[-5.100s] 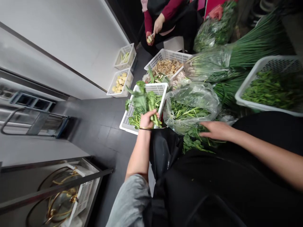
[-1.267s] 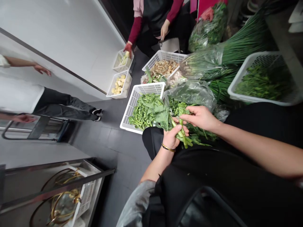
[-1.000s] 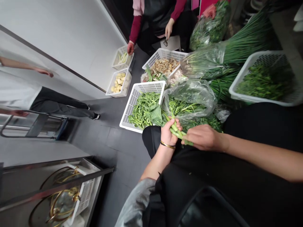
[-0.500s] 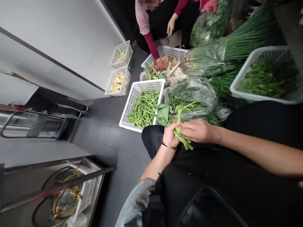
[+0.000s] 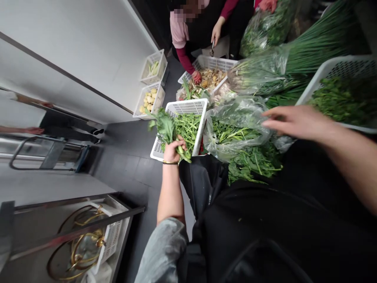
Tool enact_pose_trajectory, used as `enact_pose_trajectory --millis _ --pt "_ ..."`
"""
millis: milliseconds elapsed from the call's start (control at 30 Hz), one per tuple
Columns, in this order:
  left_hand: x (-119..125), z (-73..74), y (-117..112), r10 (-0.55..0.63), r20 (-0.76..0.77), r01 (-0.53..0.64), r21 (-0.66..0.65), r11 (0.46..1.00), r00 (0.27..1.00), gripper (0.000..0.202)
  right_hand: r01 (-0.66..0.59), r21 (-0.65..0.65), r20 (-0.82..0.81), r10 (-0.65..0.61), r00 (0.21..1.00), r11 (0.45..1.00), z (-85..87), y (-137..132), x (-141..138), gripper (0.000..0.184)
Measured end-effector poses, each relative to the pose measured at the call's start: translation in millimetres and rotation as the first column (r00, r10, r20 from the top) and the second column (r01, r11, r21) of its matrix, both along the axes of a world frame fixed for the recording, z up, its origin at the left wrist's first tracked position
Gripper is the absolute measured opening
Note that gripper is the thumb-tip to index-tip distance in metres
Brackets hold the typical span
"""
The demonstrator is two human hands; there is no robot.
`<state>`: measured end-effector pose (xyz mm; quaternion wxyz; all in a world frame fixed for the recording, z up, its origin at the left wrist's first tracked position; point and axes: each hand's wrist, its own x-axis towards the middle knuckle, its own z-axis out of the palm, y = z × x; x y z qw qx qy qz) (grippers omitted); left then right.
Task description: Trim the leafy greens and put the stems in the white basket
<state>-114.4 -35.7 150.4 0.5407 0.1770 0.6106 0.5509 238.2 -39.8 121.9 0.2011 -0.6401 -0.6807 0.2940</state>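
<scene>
My left hand (image 5: 173, 151) is closed round a bunch of leafy green stalks (image 5: 166, 127), over the near left part of a white slotted basket (image 5: 203, 124). In that basket lie trimmed green stems (image 5: 188, 127). The bunch's broad leaves point away from me and its thick pale ends stick out toward my lap. My right hand (image 5: 290, 120) hangs open at the right of a clear plastic bag (image 5: 244, 108) of greens, fingers apart and holding nothing. Loose leaves (image 5: 256, 165) lie below the bag, beside my knee.
Across from me a co-worker's gloved hand (image 5: 196, 76) reaches into a basket of peelings (image 5: 216, 78). Boxes of potatoes (image 5: 149, 100) stand by the wall. Bundled long green stalks (image 5: 318, 39) and another greens basket (image 5: 321, 78) lie right. A trolley (image 5: 50, 157) stands far left.
My left hand has carried the bunch left from above my lap to over the basket. My right hand has let go of it and moved right, opening.
</scene>
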Motion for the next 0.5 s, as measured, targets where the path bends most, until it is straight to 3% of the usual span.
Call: enact_pose_trajectory --millis 33,100,133,167,233,300,367,433,500 --pt "10.0 -6.2 -12.2 -0.198 0.077 0.199 0.001 0.980 0.977 0.016 -0.135 -0.088 -0.208 0.114 0.972 0.987 5.3 -3.5 -28.5 0.047" --pt "34.7 -21.1 -37.2 -0.569 0.248 0.568 0.082 0.819 0.784 0.022 -0.353 -0.165 -0.549 0.212 0.809 0.921 12.9 -7.8 -77.2 0.051" --pt "47.7 -28.2 -48.2 -0.670 0.305 0.664 0.138 0.735 0.677 0.025 -0.383 -0.157 -0.637 0.203 0.744 0.910 14.6 -8.7 -94.6 0.049" --pt "60.1 -34.2 -57.4 -0.708 0.345 0.694 0.187 0.695 0.616 0.028 -0.392 -0.143 -0.689 0.192 0.699 0.909 15.0 -9.0 -106.6 0.047" --pt "80.8 -41.9 -69.4 -0.679 0.388 0.640 0.247 0.728 0.623 0.033 -0.325 -0.107 -0.667 0.175 0.725 0.940 12.6 -9.1 -116.1 0.048" --pt "94.9 -44.7 -74.0 -0.570 0.381 0.505 0.266 0.821 0.728 0.035 -0.204 -0.027 -0.491 0.165 0.856 0.979 7.4 -10.4 -113.0 0.052" --pt "103.5 -44.5 -74.2 -0.456 0.347 0.380 0.265 0.886 0.820 0.034 -0.091 0.161 -0.234 0.127 0.964 0.983 1.0 -15.7 -107.3 0.052" --pt "108.3 -43.3 -72.7 -0.369 0.337 0.294 0.255 0.921 0.866 0.033 -0.102 0.404 -0.029 0.124 0.992 0.909 -4.1 -26.9 -104.4 0.045" --pt "110.4 -41.7 -71.1 -0.302 0.346 0.229 0.236 0.944 0.889 0.032 -0.255 0.576 0.095 0.246 0.965 0.776 -5.8 -42.4 -103.9 0.038"
